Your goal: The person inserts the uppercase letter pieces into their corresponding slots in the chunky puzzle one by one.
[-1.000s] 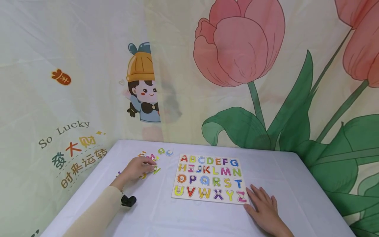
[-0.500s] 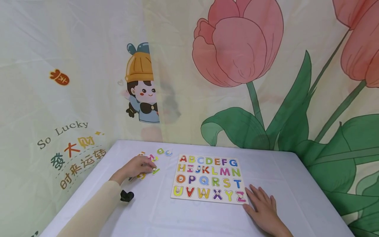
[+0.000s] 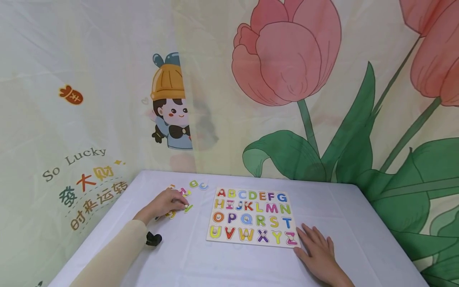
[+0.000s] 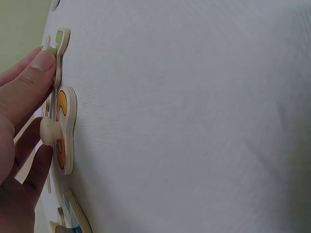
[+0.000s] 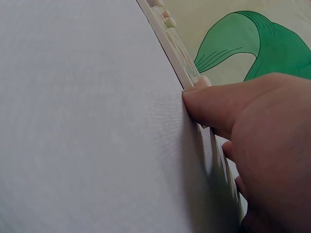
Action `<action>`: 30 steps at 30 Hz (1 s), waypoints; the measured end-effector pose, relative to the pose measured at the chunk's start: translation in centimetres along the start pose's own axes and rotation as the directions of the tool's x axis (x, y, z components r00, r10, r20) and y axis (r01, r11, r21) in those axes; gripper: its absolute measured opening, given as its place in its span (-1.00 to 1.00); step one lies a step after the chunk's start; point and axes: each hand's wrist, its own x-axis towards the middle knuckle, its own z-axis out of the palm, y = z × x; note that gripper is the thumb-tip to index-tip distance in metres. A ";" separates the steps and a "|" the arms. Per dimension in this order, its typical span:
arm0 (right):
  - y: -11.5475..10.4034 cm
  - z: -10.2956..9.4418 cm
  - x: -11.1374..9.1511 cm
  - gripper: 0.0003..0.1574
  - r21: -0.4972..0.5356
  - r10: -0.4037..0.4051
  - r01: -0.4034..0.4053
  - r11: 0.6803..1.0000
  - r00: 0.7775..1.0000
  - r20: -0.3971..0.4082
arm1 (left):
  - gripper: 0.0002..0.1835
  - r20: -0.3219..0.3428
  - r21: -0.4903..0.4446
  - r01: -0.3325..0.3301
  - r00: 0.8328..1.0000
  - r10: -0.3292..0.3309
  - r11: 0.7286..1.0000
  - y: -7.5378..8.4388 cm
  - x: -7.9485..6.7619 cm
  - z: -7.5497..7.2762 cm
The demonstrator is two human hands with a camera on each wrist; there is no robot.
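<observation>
My left hand [image 3: 165, 204] is over the loose letter pieces at the table's left. Its thumb and index finger pinch the knob of a green wooden letter piece [image 4: 60, 41]. Just below its fingers in the left wrist view, an orange S-like piece [image 4: 62, 104] with a round knob lies beside the other fingers. A wooden alphabet puzzle board [image 3: 233, 240] lies mid-table, printed A to Z, with knobbed pieces in some places. Fingers spread, my right hand [image 3: 318, 255] rests at the board's lower right corner; its thumb [image 5: 209, 102] touches the edge.
Beyond the left hand lie a yellow-green letter [image 3: 193, 183], a blue letter [image 3: 203, 186] and a pink letter [image 3: 182, 191]. A black object [image 3: 154, 239] is by the left sleeve. A printed curtain [image 3: 222, 119] hangs behind the white-covered table [image 3: 215, 267].
The left hand has shifted slightly, its fingertips closing on the green letter's knob. The right hand and the board have stayed in place, while the view has drifted a little.
</observation>
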 end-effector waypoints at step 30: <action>0.1 -0.1 -0.1 -0.03 -0.001 -0.022 0.022 1.000 1.000 -0.006 | -0.87 -0.219 -0.025 0.029 0.975 -0.033 0.999 11.4 4.5 6.9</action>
